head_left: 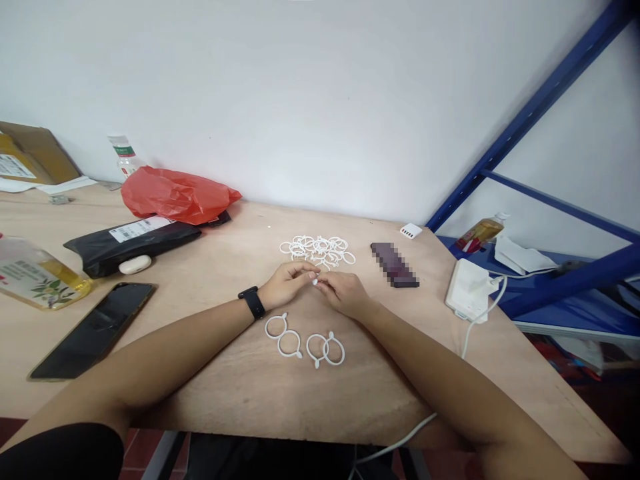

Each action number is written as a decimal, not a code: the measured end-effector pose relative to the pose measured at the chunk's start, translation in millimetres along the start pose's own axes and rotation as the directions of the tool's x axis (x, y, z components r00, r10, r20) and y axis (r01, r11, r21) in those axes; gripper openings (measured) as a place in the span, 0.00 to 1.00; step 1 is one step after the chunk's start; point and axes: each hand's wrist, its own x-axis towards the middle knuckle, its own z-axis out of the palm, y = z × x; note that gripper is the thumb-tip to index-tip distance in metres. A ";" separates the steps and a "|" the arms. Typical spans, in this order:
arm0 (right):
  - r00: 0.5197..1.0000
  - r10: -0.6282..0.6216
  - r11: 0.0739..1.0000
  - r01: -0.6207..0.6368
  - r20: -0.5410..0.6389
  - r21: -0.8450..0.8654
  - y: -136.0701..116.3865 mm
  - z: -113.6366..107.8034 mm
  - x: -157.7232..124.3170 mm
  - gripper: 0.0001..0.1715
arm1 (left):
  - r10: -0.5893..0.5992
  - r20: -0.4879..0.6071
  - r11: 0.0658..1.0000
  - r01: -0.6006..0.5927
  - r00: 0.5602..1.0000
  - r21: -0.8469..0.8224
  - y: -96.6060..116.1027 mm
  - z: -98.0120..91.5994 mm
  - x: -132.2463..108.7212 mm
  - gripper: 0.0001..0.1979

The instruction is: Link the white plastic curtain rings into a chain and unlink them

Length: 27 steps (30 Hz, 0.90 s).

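My left hand [289, 285], with a black band on its wrist, is closed in a pinch just in front of the ring pile. My right hand [343, 291] meets it there, fingertips pressed together. Between them shows a small white tab [315, 281] that looks like part of a white plastic ring; the fingers hide most of it. Behind the hands is a pile of white plastic rings [320, 247], overlapping on the table. Nearer to me lie two touching rings [289, 343] and, to their right, two overlapping rings [325, 349], each ring with a small tab.
On the wooden table [225, 380], a phone [95, 330], an oil bottle [40, 273], a black parcel [135, 243] and a red bag [177, 193] lie left. A dark, pixelated device [394, 265] and a white charger [469, 290] with its cable are right, near a blue metal frame [530, 113].
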 end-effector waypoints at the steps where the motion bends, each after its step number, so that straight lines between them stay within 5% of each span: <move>1: 1.000 0.015 1.000 -0.015 -0.009 0.017 -1.1 -0.5 -0.1 0.12 | 0.079 -0.008 0.994 -0.078 0.997 0.079 1.7 0.4 -1.3 0.12; 4: 0.998 0.054 0.997 -0.052 -0.040 0.063 -6.0 -3.1 0.4 0.11 | 0.167 -0.014 0.960 -0.159 0.986 0.231 6.9 1.3 -5.7 0.12; 15: 0.992 0.122 0.977 -0.118 -0.011 0.179 -7.9 -3.7 -0.5 0.11 | 0.138 -0.012 0.925 -0.124 0.990 0.359 8.1 0.3 -9.3 0.12; 27: 0.996 -0.073 0.993 0.077 0.054 -0.086 -7.9 0.1 0.6 0.07 | 0.075 -0.021 0.912 -0.060 0.997 0.406 7.9 4.9 -15.3 0.07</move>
